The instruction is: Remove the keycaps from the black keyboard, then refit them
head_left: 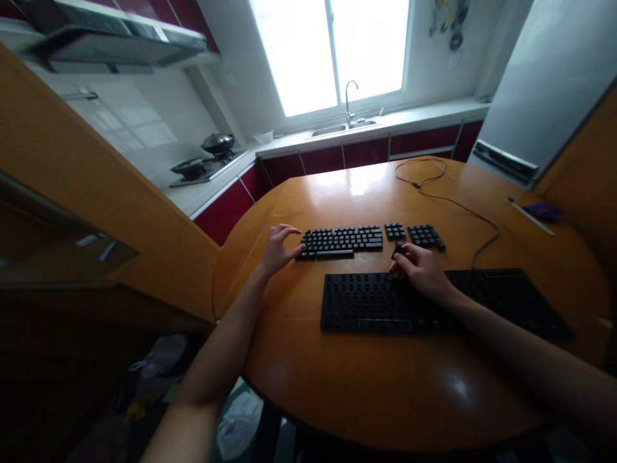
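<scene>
Mid-frame, the left hand (pixel 279 249) was spread wide at the left end of the keys (pixel 343 239); the right hand (pixel 418 267) pinched a dark piece (pixel 398 249) by the board (pixel 359 302), lower right. A loose pinch risked dropping it; a left-hand nudge, skewed keys.

A: At the left side of the tabletop (pixel 347 386), your left hand (pixel 280 247) is bare, with slender fingers and a narrow wrist. Your left arm (pixel 231 328) is uncovered too, widening smoothly past the elbow.

B: And toward the tabletop's right, your right hand (pixel 420 269) is bare as well. Your right forearm (pixel 520 334) broadens from a slim wrist, uncovered as far as it shows; your nails are too small to make out.
</scene>
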`<state>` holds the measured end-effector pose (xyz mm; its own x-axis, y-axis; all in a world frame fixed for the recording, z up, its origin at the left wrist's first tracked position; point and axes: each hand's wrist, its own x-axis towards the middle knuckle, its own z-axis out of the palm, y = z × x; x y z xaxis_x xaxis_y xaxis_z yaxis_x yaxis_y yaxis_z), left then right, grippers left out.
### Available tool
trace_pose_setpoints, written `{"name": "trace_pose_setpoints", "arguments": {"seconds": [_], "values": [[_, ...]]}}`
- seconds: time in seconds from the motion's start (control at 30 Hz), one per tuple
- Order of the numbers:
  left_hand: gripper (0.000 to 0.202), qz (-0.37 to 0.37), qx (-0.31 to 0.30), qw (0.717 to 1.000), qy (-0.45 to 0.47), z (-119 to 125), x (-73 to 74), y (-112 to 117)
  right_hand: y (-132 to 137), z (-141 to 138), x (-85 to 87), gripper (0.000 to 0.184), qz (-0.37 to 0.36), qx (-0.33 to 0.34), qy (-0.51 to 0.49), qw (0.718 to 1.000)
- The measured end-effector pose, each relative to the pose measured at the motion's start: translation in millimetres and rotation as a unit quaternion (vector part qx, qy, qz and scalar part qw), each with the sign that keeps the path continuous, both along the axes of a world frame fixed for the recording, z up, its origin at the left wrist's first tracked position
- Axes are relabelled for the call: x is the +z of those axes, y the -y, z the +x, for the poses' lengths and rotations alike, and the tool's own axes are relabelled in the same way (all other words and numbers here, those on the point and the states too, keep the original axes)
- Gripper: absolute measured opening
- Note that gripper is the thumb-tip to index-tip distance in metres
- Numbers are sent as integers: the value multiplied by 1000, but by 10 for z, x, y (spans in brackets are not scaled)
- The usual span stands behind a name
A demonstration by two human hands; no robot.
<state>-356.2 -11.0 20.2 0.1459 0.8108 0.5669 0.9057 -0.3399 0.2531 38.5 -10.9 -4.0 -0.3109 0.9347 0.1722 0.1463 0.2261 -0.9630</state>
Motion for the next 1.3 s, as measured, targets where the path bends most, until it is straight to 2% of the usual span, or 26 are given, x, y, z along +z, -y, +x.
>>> {"name": "trace_pose_setpoints", "arguments": {"seconds": [0.2,0.33,0.6,0.77,0.9,1.0,1.1,1.2,1.3], "values": [[56,-51,4,998,-48,94,-165,20,-5,5,-3,24,3,0,3,1000],[60,-72,13,996,-57,138,-190,11,2,7,6,25,6,0,2,1000],[61,-68,3,996,-58,135,-193,7,14,3,38,33,11,-6,-10,1000],[64,-63,3,996,-61,88,-203,-29,59,114,273,30,42,-31,-30,998],[66,-41,-23,997,-54,105,-132,-12,250,339,456,23,60,-30,-19,998],[54,-17,-48,998,-31,323,-7,69,455,549,394,20,73,7,33,997],[33,-37,-122,992,-7,756,117,202,620,704,224,16,58,42,66,995],[19,-123,-245,962,-17,1280,199,361,699,759,111,14,63,72,94,991],[19,-211,-333,919,-29,1734,235,506,707,744,110,12,98,120,127,980]]}}
